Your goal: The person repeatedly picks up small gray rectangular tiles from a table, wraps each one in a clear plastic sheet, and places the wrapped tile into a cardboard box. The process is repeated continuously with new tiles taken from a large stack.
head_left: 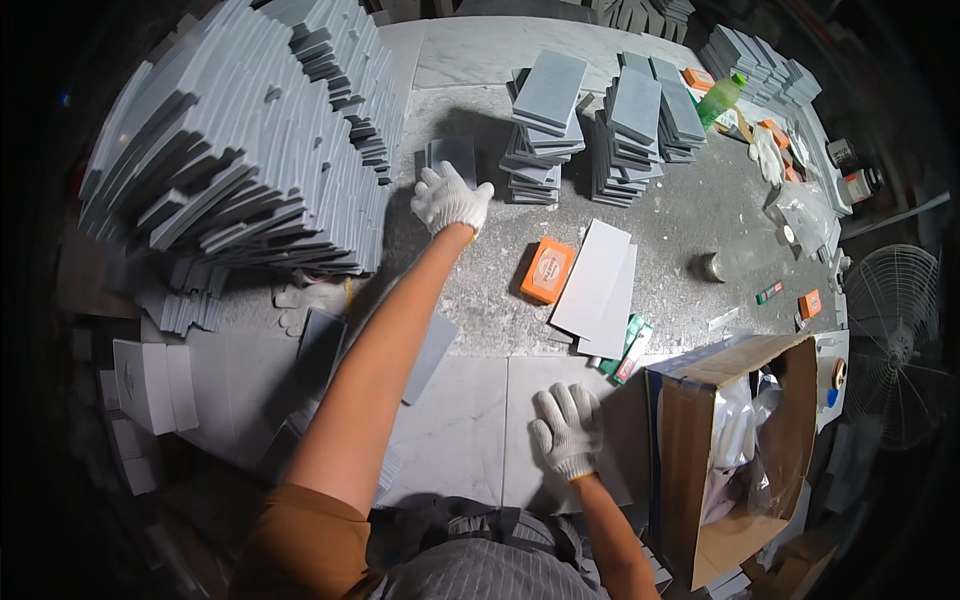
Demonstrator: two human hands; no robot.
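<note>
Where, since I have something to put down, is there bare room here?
Bare patches: the grey tabletop between the white boards and the clear bottle, and the pale slab between the left forearm and the right hand. Crowded: the upper left, with tall tile stacks, and the right edge, with a loose glove and plastic bag.

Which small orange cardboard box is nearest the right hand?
The small orange cardboard box just left of the overlapping white rectangular panels; the other orange boxes lie farther right, farther from the white-gloved right hand.
</note>
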